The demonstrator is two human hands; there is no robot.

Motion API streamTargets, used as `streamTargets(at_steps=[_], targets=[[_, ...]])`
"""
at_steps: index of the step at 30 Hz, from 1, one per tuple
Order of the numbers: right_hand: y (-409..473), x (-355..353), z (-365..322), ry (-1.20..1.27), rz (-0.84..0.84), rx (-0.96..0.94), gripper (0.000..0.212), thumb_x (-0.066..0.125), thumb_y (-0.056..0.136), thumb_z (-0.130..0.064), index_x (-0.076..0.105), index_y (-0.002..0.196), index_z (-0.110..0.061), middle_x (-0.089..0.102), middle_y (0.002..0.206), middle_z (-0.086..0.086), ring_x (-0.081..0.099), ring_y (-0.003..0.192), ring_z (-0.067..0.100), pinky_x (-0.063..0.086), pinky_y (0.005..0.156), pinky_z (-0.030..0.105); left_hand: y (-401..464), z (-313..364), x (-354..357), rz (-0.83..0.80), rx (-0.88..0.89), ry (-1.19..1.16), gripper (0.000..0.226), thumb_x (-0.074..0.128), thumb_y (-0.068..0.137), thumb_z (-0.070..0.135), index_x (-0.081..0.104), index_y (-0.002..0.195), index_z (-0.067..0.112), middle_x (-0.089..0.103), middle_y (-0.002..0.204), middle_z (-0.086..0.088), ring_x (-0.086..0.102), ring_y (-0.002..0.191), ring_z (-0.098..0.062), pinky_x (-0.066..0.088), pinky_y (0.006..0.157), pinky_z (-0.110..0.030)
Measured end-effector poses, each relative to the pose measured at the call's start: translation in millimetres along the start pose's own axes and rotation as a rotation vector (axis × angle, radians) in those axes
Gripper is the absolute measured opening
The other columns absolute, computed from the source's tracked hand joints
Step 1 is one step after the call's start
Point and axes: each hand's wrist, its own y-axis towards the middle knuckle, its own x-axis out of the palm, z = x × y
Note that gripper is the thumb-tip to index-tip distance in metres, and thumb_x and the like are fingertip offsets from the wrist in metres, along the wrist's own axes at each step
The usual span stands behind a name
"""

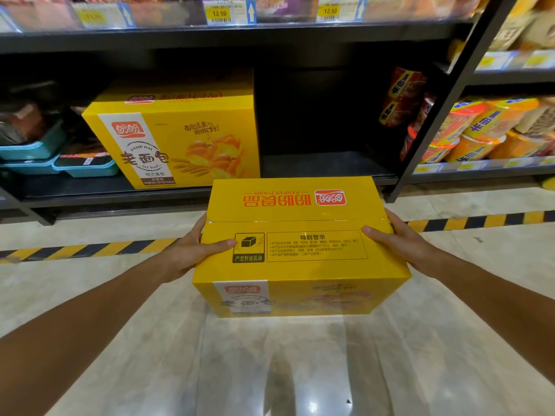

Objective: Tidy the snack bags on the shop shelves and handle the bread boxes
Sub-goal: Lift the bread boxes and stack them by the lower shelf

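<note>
I hold a yellow bread box (300, 250) above the floor in front of the bottom shelf. My left hand (195, 250) grips its left side with the thumb lying on the top. My right hand (396, 238) grips its right side the same way. The fingers of both hands are hidden behind the box. A second yellow bread box (177, 136) stands on the bottom shelf (114, 190), left of a dark gap (324, 163). Snack bags (402, 97) lean at the right end of that shelf.
Blue trays of packed food (60, 163) lie at the left of the bottom shelf. Orange and yellow packs (486, 130) fill the neighbouring shelf unit at right. Price tags (231, 12) line the shelf above. A black-and-yellow striped line (90, 249) runs across the pale floor.
</note>
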Motion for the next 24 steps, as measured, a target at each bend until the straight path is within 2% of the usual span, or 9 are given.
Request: streamTargets(at_steps=[4,8,10,13,15,17,20,22,24], targets=[[-1.6,0.6,1.7,-0.022,-0.003,-0.01,0.091,0.067,0.083,-0.052,0.021,0.161,-0.041,0.046,0.157,0.002,0.051,0.135,0.033,0.043,0.112,0.057,-7.7,1.9,7.2,0.042,0.027,0.055,0.126,0.09,0.056,0.057,0.016,0.158,0.052,0.056,0.147,0.002,0.063,0.124,-0.025,0.053,0.103,-0.052],[-22.5,-4.6,12.5,0.02,-0.077,-0.032,0.088,0.069,0.08,-0.051,0.026,0.156,-0.045,0.053,0.147,-0.006,0.06,0.125,0.023,0.053,0.099,0.043,-29.0,-15.5,3.9,0.001,0.041,0.103,0.133,0.088,0.042,0.078,0.02,0.154,0.056,0.052,0.148,0.012,0.056,0.133,-0.02,0.048,0.111,-0.049],[-37.6,-8.7,21.5,0.059,-0.148,-0.023,0.093,0.08,0.069,-0.063,0.031,0.147,-0.052,0.06,0.137,-0.017,0.066,0.115,0.012,0.056,0.088,0.033,-44.8,-30.2,-0.6,-0.07,0.045,0.098,0.119,0.087,0.054,0.072,0.023,0.153,0.057,0.051,0.15,0.017,0.053,0.137,-0.017,0.047,0.112,-0.044],[-50.9,-7.1,44.1,-0.009,-0.21,-0.01,0.118,0.095,0.048,-0.066,0.033,0.146,-0.053,0.063,0.134,-0.022,0.065,0.119,0.009,0.056,0.092,0.032,-63.3,-52.3,8.4,-0.133,0.071,0.171,0.106,0.091,0.071,0.046,0.021,0.15,0.055,0.054,0.145,0.021,0.055,0.132,-0.007,0.055,0.096,-0.023],[-53.4,-0.2,55.5,-0.045,-0.195,-0.035,0.111,0.095,0.065,-0.043,0.03,0.155,-0.043,0.061,0.141,-0.015,0.062,0.125,0.01,0.058,0.09,0.027,-63.9,-63.7,22.6,-0.073,0.096,0.167,0.11,0.094,0.07,0.028,0.021,0.15,0.048,0.057,0.141,0.015,0.058,0.129,-0.011,0.058,0.088,-0.021],[-54.5,6.2,56.3,-0.05,-0.136,-0.072,0.105,0.09,0.068,-0.024,0.034,0.156,-0.033,0.063,0.138,-0.01,0.063,0.122,0.01,0.058,0.082,0.018,-61.3,-71.3,32.4,0.053,0.154,0.139,0.109,0.096,0.061,0.043,0.031,0.149,0.038,0.063,0.134,0.01,0.065,0.12,-0.011,0.06,0.087,-0.026],[-56.6,7.7,48.7,-0.064,-0.071,-0.105,0.086,0.086,0.077,-0.007,0.044,0.151,-0.022,0.067,0.122,-0.013,0.069,0.098,-0.007,0.054,0.071,0.009,-61.1,-68.9,36.0,0.161,0.185,0.139,0.089,0.084,0.071,0.035,0.041,0.149,0.029,0.066,0.133,0.005,0.066,0.119,-0.018,0.058,0.098,-0.042],[-61.2,4.9,41.1,-0.088,-0.045,-0.132,0.077,0.084,0.078,-0.009,0.049,0.145,-0.023,0.067,0.115,-0.017,0.069,0.088,-0.013,0.054,0.07,0.008,-65.9,-61.2,35.9,0.18,0.18,0.157,0.083,0.08,0.074,0.029,0.044,0.149,0.029,0.067,0.133,0.003,0.065,0.12,-0.019,0.06,0.091,-0.033],[-65.7,0.3,29.6,-0.12,0.003,-0.153,0.07,0.082,0.075,-0.026,0.052,0.137,-0.03,0.066,0.112,-0.021,0.069,0.089,-0.008,0.055,0.081,0.016,-71.3,-46.2,32.9,0.206,0.181,0.17,0.075,0.078,0.077,0.029,0.048,0.146,0.03,0.069,0.127,0.007,0.066,0.113,-0.013,0.06,0.082,-0.023]])
